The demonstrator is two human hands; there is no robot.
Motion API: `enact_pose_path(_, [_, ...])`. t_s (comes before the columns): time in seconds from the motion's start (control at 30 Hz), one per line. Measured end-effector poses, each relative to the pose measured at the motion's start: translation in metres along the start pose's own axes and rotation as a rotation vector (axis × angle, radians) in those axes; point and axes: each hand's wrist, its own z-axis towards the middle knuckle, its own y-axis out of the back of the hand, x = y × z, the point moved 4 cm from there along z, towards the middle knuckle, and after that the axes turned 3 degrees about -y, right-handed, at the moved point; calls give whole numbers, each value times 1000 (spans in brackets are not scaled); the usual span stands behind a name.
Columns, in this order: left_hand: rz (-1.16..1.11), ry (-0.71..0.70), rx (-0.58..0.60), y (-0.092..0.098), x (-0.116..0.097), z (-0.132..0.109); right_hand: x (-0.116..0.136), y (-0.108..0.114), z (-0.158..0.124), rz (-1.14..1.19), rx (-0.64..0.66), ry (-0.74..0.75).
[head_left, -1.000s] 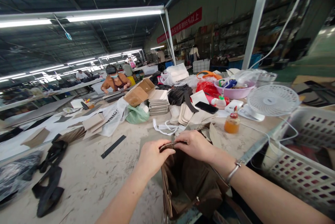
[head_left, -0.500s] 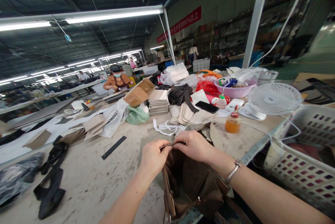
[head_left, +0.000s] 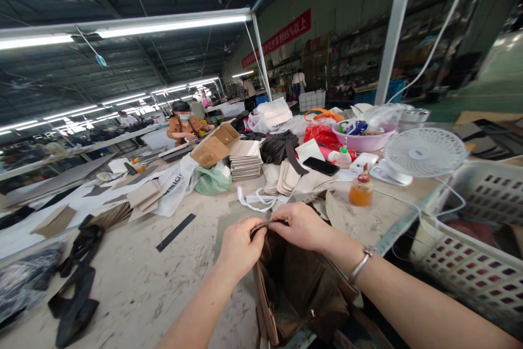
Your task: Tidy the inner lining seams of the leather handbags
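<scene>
A dark brown bag hangs open at the near edge of the worktable. My left hand pinches the bag's top rim from the left, fingers closed on it. My right hand grips the same rim from the right, a metal bangle on its wrist. Both hands meet at the rim, thumbs almost touching. The inside of the bag is dark and its contents cannot be made out.
A white fan, an orange bottle, a black phone and a pink basin stand to the right. A white basket sits at the table's right end. Card stacks, black straps and a seated co-worker lie beyond.
Both hands keep their grip on the bag's rim and have shifted slightly; the view has drifted a little to the right. Nothing was let go.
</scene>
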Motion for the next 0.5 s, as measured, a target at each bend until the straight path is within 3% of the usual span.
enact_pose_path(0.37, [-42, 74, -15, 4, 5, 2, 4, -5, 5, 35, -42, -92])
enact_pose_path(0.5, [-8, 82, -62, 3, 6, 2, -9, -8, 0, 268, 38, -132])
